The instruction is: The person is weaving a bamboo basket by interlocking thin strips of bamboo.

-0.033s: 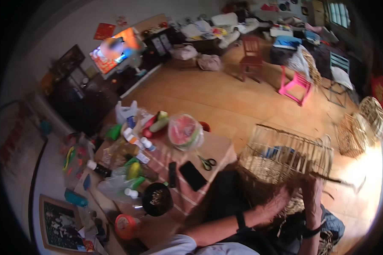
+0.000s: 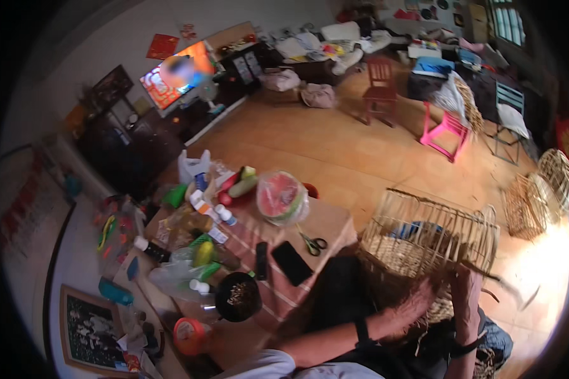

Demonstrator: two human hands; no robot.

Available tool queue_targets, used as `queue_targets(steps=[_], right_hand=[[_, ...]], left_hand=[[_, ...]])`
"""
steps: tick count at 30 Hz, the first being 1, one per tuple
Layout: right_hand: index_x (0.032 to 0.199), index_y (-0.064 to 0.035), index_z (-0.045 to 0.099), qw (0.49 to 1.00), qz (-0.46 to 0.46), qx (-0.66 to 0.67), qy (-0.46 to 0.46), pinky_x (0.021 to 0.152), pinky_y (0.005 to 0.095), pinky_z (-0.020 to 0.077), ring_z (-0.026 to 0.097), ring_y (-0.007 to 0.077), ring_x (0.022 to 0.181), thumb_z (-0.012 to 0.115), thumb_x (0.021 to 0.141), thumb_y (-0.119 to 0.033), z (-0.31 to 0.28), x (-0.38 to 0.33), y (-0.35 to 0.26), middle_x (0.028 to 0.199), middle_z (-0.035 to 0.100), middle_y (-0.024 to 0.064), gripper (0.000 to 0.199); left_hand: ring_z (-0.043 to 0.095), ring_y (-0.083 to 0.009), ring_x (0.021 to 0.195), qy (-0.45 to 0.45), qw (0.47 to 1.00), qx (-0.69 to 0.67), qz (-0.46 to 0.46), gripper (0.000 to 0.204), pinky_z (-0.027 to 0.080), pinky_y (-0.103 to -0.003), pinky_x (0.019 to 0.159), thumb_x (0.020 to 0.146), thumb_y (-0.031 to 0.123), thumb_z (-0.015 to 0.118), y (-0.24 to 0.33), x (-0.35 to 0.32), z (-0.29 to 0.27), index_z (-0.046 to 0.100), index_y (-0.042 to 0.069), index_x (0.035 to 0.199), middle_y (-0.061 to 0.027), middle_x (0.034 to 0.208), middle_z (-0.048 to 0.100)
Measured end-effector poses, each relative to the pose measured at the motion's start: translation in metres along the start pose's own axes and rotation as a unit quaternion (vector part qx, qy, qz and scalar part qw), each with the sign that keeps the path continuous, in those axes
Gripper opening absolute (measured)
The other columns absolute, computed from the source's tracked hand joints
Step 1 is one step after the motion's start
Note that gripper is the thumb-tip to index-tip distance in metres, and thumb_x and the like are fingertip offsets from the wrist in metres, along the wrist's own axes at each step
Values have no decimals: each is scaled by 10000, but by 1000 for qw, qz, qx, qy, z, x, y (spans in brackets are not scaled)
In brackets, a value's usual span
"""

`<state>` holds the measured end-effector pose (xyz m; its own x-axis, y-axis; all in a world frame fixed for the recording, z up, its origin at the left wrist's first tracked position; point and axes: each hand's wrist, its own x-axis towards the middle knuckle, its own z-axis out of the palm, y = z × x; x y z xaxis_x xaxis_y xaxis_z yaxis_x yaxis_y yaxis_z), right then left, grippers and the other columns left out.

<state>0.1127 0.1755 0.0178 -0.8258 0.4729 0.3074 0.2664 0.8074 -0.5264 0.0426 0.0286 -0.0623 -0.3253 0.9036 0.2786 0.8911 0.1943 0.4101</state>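
Note:
A half-woven basket (image 2: 395, 256) of pale strips, with long upright stakes along its side, rests at my lap on the right. Something blue shows through the stakes. My right hand (image 2: 466, 279) is closed at the basket's near edge, gripping a thin brown weaving strip (image 2: 492, 276) whose free end trails off to the right. Close beside it, my left hand (image 2: 428, 290) reaches to the same edge; its fingers are smeared by motion and partly hidden. Dark bands circle both wrists.
Left of me stands a table (image 2: 327, 224) bearing scissors (image 2: 312, 244), a black phone (image 2: 291, 263), a wrapped cut watermelon (image 2: 281, 198), a dark bowl (image 2: 238, 297) and bottles. Farther off are a pink stool (image 2: 446, 136), a wooden chair (image 2: 380, 91) and more baskets (image 2: 525, 205).
The whole view has shifted slightly, putting things a little farther right and lower. My hands stay at the basket's edge, and the strip's free end is more blurred.

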Motion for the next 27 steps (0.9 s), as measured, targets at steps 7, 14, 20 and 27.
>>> queue_targets(steps=[7,14,20,27], right_hand=[[858,-67,675,994,42,-97,16,585,428,498,665,335,696,693,823,-173,20,-3,5,834,631,153,112],[842,-58,682,998,34,61,5,670,400,505,660,323,746,750,766,-128,14,1,14,830,650,128,123],[869,-87,685,991,-55,-102,66,609,439,492,643,335,694,721,824,-150,11,0,-4,796,611,140,85],[788,-91,654,974,8,-224,44,550,443,486,667,334,641,628,892,-181,28,2,-2,752,622,145,140]], left_hand=[[380,-350,1430,-106,992,65,0,470,213,-477,1262,977,150,371,-1,0,-2,476,-91,1366,-238,1462,458],[361,-416,1446,-23,987,149,60,466,175,-557,1264,979,212,404,-10,-7,33,522,-68,1332,-256,1487,452],[500,-378,1290,59,972,224,49,458,281,-529,1212,887,171,506,20,-18,-3,605,-54,1274,-234,1246,614],[499,-407,1310,-47,937,346,-1,515,283,-504,1222,867,162,525,37,2,-10,573,-70,1324,-238,1275,609]])
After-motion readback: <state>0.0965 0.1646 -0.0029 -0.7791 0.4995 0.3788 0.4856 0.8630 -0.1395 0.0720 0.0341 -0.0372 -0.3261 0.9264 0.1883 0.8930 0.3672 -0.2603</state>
